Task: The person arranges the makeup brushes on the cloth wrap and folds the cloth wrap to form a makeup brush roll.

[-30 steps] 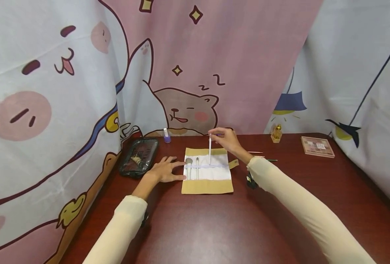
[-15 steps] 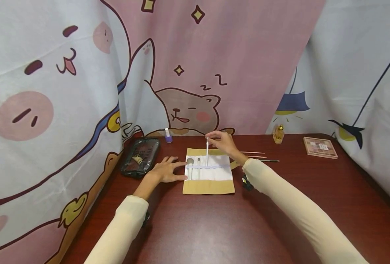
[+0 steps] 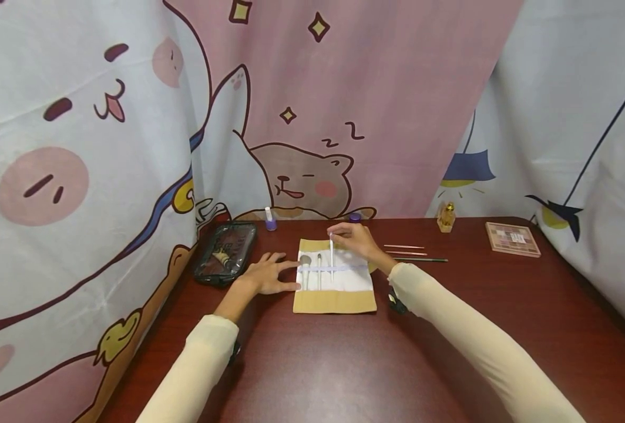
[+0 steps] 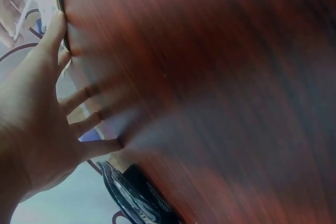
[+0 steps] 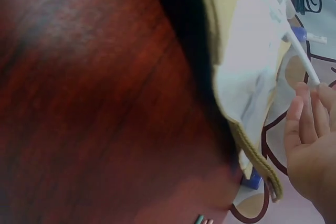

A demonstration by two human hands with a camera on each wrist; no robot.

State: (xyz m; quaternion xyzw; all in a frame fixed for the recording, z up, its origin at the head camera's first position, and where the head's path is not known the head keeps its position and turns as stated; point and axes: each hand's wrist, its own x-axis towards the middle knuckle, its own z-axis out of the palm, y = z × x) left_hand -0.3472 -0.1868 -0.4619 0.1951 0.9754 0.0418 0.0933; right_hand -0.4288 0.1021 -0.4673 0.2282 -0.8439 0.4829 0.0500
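Right hand (image 3: 356,241): thumb and fingertips pinch the upper end of a white brush (image 3: 331,252). The brush stands over the roll (image 3: 335,302), near its middle, almost upright as seen from the head; its lower end reaches past the lilac band (image 3: 353,268). Whether it runs beneath the band I cannot tell.

Left hand (image 3: 264,277): fingers straight and spread, nothing gripped. Thumb and forefinger touch the left edge of the roll; the other fingers reach out over the table (image 3: 333,364).

Roll lies flat and unfolded, yellow at its near and far edges, white between. Two more brushes lie in it, left of the held one: a large brush (image 3: 305,260) with a broad grey head, nearest the left hand, then a small brush (image 3: 319,270). Both cross the band, heads toward the far side.

Surroundings: clear pouch (image 3: 222,249) with black trim, left of the left hand; contents hard to make out. Purple bottle (image 3: 271,223) with white cap at the table's far edge; purple lid (image 3: 355,218) just behind the right hand. Right of the roll, two pink sticks (image 3: 406,254) and a green stick (image 3: 420,259). Farther right, gold bottle (image 3: 446,218), then palette (image 3: 513,239).
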